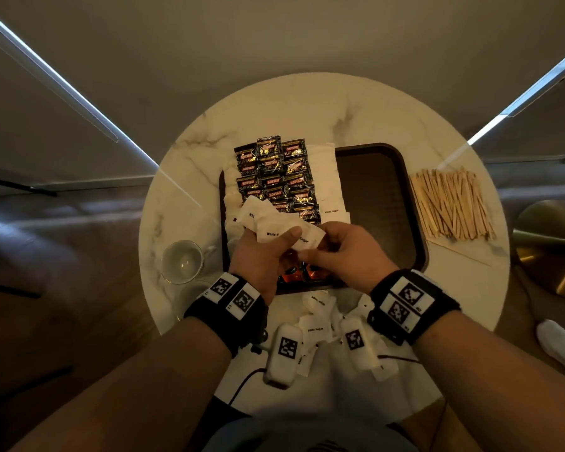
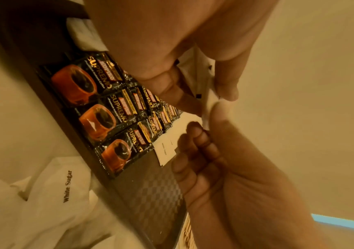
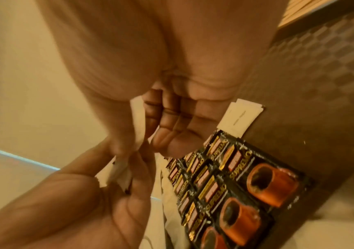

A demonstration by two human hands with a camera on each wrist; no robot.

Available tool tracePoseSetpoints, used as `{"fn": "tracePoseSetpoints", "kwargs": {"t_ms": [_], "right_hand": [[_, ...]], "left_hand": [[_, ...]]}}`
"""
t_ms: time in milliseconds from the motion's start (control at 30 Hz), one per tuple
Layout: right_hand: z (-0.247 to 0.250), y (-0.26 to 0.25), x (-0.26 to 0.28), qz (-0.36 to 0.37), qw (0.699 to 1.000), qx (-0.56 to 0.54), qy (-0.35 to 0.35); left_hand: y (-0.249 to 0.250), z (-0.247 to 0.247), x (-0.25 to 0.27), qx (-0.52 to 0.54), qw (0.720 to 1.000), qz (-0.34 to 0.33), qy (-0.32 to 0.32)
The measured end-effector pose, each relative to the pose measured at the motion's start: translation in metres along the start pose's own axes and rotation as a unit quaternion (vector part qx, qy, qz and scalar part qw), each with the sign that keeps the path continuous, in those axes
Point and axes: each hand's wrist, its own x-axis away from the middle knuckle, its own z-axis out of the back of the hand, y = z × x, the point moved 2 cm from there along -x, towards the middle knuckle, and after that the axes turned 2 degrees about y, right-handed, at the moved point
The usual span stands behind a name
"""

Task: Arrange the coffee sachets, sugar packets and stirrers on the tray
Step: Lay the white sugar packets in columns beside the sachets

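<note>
Your left hand (image 1: 258,256) has its grip closed round a loose fan of white sugar packets (image 1: 274,226), thumb on top and fingers curled beneath, held just above the near edge of the tray (image 1: 415,203). Your right hand (image 1: 343,252) pinches the right end of the same fan between thumb and forefinger, apparently to draw one packet free. These packets are light, thin paper with loose grains inside, so they should flop, slide over each other and crease easily; take each by a short end seam, where the paper is flat and stiff, and keep the pinch gentle so nothing tears. The coffee sachets (image 1: 274,177) already lie in overlapping rows on the left half of the tray, with a column of sugar packets just to their right; their glossy foil looks slippery. More sugar packets (image 1: 317,324) lie loose on the counter (image 1: 307,102) near you. The wooden stirrers (image 1: 450,203) are piled on the counter right of the tray: stiff, light, best gathered as a bundle round the middle
</note>
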Motion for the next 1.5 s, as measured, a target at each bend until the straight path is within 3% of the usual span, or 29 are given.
{"fn": "tracePoseSetpoints", "kwargs": {"t_ms": [167, 400, 600, 800, 1033, 1267, 1500], "right_hand": [[0.007, 0.008, 0.006, -0.026, 0.992, -0.111, 0.059], [0.012, 0.014, 0.011, -0.092, 0.961, -0.260, 0.029], [0.018, 0.024, 0.008, -0.032, 0.986, -0.154, 0.053], [0.050, 0.066, -0.019, -0.128, 0.968, -0.071, 0.205], [0.043, 0.087, -0.048, -0.148, 0.967, 0.035, 0.204], [0.035, 0.090, -0.057, -0.158, 0.945, 0.169, 0.233], [0.032, 0.087, -0.054, -0.127, 0.945, 0.173, 0.246]], "left_hand": [[-0.002, -0.004, 0.003, -0.024, 1.000, -0.012, -0.011], [-0.010, -0.004, 0.005, -0.049, 0.999, -0.012, 0.001], [-0.012, -0.007, 0.005, -0.066, 0.998, 0.019, -0.009], [-0.007, 0.007, 0.004, -0.035, 0.998, 0.039, 0.019], [-0.005, 0.027, 0.005, -0.029, 0.998, 0.056, 0.030], [-0.010, 0.038, 0.008, -0.029, 0.997, 0.061, 0.041], [-0.013, 0.041, 0.011, -0.036, 0.997, 0.059, 0.041]]}}
